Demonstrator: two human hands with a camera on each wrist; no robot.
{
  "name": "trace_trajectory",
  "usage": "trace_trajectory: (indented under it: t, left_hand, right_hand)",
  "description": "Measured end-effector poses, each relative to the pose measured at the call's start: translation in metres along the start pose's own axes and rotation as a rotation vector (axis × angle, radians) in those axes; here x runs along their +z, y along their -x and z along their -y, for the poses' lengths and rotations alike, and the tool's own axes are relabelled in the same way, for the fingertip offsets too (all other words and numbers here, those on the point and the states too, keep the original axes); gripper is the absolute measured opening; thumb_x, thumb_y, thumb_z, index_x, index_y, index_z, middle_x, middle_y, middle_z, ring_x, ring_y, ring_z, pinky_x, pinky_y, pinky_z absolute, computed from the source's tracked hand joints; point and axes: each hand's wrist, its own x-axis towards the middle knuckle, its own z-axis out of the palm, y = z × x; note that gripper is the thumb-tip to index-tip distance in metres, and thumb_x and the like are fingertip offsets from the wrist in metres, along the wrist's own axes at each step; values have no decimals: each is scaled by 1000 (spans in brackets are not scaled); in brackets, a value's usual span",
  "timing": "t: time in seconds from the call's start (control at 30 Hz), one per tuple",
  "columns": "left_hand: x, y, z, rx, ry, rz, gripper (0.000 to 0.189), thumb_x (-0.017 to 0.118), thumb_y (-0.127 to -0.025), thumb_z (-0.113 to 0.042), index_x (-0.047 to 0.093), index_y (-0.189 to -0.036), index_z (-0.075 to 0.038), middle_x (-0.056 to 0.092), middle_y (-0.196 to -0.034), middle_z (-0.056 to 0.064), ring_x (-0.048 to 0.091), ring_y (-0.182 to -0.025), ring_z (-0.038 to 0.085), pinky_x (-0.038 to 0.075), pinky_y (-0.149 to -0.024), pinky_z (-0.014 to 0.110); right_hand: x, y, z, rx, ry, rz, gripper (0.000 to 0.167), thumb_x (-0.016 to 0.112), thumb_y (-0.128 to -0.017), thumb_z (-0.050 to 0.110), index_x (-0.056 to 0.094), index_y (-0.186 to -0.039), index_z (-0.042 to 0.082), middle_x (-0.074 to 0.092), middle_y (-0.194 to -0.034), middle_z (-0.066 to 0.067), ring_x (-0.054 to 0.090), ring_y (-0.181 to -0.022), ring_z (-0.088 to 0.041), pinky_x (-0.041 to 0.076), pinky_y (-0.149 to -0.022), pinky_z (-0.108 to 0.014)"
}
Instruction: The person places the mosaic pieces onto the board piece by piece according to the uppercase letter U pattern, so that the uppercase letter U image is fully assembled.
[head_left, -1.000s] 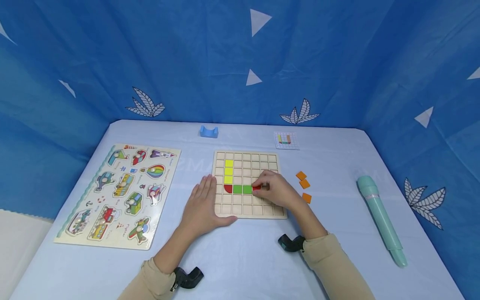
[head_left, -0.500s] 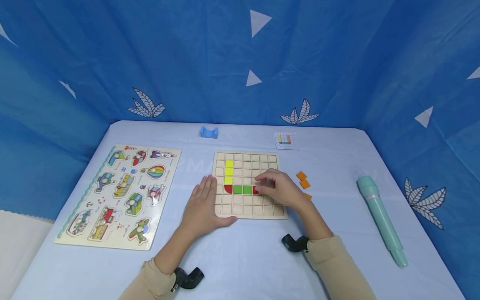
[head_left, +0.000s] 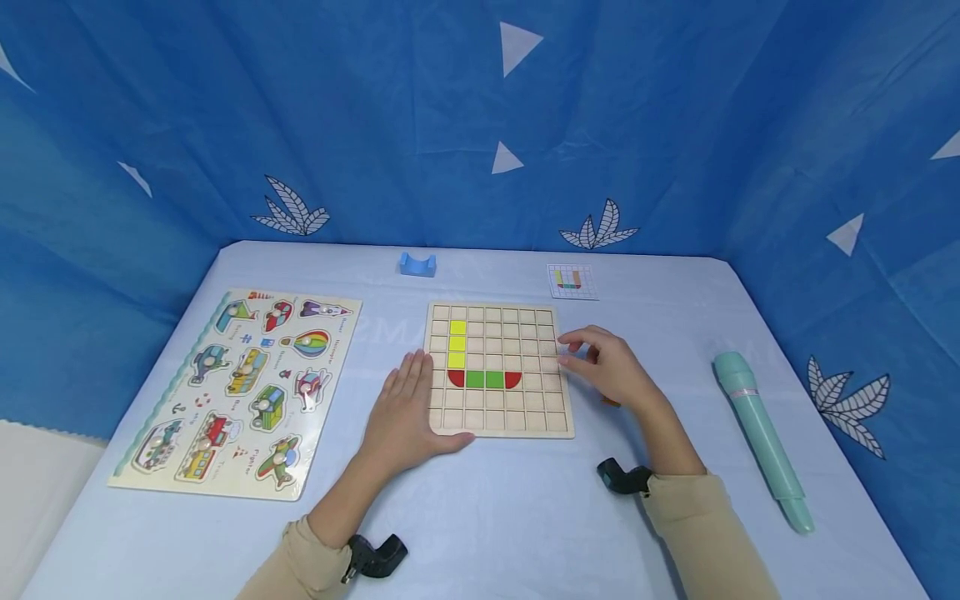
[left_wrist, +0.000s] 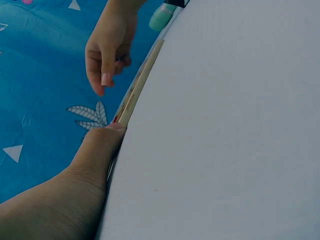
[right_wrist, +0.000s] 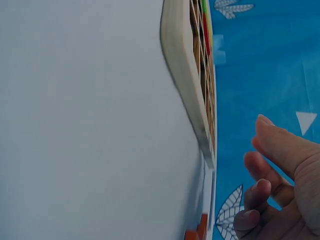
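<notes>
The wooden grid board lies flat between the hands, its left edge against the left hand, whose fingers are straight and whose thumb reaches along the near edge. On the board, to the right of that hand's fingertips, three yellow tiles form a column above a row of two green tiles with a curved red tile at either end. Just off the board's right edge, the right hand is loosely curled, thumb and forefinger apart, holding nothing. An orange tile peeks out beneath it. Beyond it lies a small printed card; well to its right, a mint-green tube. Left of the left hand lies a picture puzzle; far beyond its fingertips stands a blue block.
</notes>
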Motion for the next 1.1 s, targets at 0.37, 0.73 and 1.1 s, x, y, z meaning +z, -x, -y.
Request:
trace_trajectory:
  t: [0.37,0.73,1.1]
  left_hand:
    - [1,1,0,3,2,-11,131,66,-67,-81,15,-158,0,12,-167,15,9,-156,29,15,-125,51]
    - [0,0,0,-3,7,0,132,65,-67,-82,15,-158,-1,12,-167,14,7,-156,29,14,-125,50]
    - [1,0,0,-3,7,0,132,65,-67,-82,15,-158,-1,11,-167,15,7,-156,29,15,-125,50]
  right_hand:
    - [-19,5,-26,96,19,-44,33,73,-91,27,69,-122,15,63,-105,-4,50,-79,-23,46,-59,-27]
    - [-26,5,-36,146,54,-57,31,70,-93,28,68,-121,15,65,-108,-6,50,-83,-23,48,-65,-30]
    - [-25,5,-41,162,62,-89,29,72,-92,26,71,-117,11,66,-106,-7,50,-84,-24,46,-68,-29]
